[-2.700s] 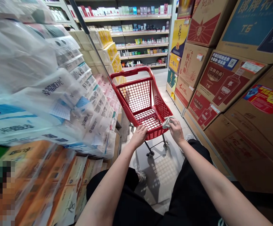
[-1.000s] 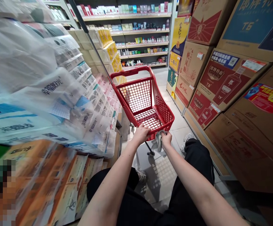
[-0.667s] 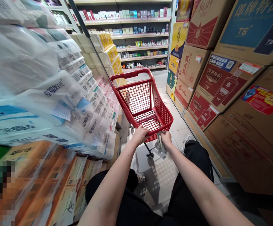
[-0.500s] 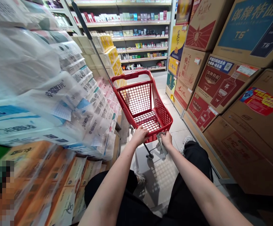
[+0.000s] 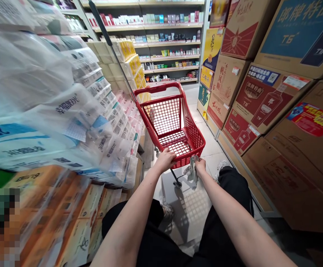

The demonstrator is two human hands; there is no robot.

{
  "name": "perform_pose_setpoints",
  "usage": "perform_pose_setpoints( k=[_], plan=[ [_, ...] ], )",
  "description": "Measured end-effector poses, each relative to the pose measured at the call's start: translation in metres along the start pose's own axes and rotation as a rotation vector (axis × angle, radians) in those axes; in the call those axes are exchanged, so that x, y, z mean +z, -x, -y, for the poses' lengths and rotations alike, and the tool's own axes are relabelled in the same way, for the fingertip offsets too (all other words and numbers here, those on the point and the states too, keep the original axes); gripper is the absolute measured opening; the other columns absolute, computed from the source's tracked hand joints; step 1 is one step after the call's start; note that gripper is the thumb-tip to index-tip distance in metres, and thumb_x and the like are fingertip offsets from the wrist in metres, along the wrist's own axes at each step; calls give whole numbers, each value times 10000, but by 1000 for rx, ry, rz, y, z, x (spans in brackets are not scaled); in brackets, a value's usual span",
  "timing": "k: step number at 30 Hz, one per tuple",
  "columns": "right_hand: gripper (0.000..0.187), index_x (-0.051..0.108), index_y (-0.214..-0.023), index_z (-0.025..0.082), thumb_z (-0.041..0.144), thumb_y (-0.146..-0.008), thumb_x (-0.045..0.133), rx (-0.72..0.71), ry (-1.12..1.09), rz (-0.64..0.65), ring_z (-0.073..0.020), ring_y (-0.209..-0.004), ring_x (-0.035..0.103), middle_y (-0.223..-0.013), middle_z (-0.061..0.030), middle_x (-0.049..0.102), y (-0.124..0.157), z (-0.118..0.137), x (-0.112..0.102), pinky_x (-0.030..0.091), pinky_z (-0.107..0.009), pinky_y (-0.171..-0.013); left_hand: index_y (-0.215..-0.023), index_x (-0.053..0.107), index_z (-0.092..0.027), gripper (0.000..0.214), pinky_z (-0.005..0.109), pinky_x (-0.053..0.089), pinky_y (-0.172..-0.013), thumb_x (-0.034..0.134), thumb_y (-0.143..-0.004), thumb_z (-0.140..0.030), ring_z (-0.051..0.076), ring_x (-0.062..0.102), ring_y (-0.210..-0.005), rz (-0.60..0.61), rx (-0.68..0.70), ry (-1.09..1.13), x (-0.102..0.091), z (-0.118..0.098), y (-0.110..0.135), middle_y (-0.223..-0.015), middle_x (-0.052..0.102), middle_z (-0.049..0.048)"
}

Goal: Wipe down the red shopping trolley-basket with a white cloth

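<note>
A red plastic shopping cart (image 5: 188,158) stands in front of me, its grid basket holding nothing that I can see. My left hand (image 5: 165,160) grips the near rim of the basket, fingers curled over the edge. In my right hand (image 5: 200,165) a crumpled greyish cloth (image 5: 192,172) is pinched, hanging down beside the cart's near right corner. Whether the cloth touches the rim there I cannot tell. A dark-gripped pole (image 5: 119,63) rises from the cart's far left side.
Plastic-wrapped paper packs (image 5: 105,111) are piled along the left, with orange packs (image 5: 47,215) below them. Stacked cartons (image 5: 264,96) line the right side. Shelves of small boxes and bottles (image 5: 167,27) stand beyond the tiled aisle floor (image 5: 211,148).
My right hand has shifted slightly right and down, away from the cart's rim, and the cloth has changed shape. My left hand stays on the rim.
</note>
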State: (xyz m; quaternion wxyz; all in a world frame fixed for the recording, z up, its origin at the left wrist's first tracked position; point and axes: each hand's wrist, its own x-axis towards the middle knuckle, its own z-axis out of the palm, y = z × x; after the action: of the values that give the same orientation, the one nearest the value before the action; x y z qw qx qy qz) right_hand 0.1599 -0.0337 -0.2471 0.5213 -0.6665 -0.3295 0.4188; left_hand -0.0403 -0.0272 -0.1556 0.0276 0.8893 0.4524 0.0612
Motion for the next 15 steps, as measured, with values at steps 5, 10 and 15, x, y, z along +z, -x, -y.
perform_pose_setpoints(
  k=[5,10,15],
  plan=[
    [293,579,-673,186,477,-649,606,111,-50,243,-164,-545,558,-530,-6,600,-14,-8,-8,407,-248,-533,-761,584,-198,119,329,383,-730,608,-772,-314,227,462,-888,15,-21,-8,0,-1,0,-888,655,53],
    [309,605,-680,148,440,-595,659,128,-36,323,-141,-475,523,-516,1,597,-16,-22,-30,396,-247,-506,-764,594,-193,97,333,382,-775,618,-750,-287,219,466,-898,41,-21,1,-3,-1,0,-915,654,54],
    [326,613,-703,152,457,-595,644,120,-29,263,-139,-490,543,-528,13,606,-10,-32,-33,392,-232,-498,-766,592,-195,89,327,382,-765,611,-751,-280,218,462,-895,35,-16,-3,-2,-1,0,-908,650,54]
  ],
)
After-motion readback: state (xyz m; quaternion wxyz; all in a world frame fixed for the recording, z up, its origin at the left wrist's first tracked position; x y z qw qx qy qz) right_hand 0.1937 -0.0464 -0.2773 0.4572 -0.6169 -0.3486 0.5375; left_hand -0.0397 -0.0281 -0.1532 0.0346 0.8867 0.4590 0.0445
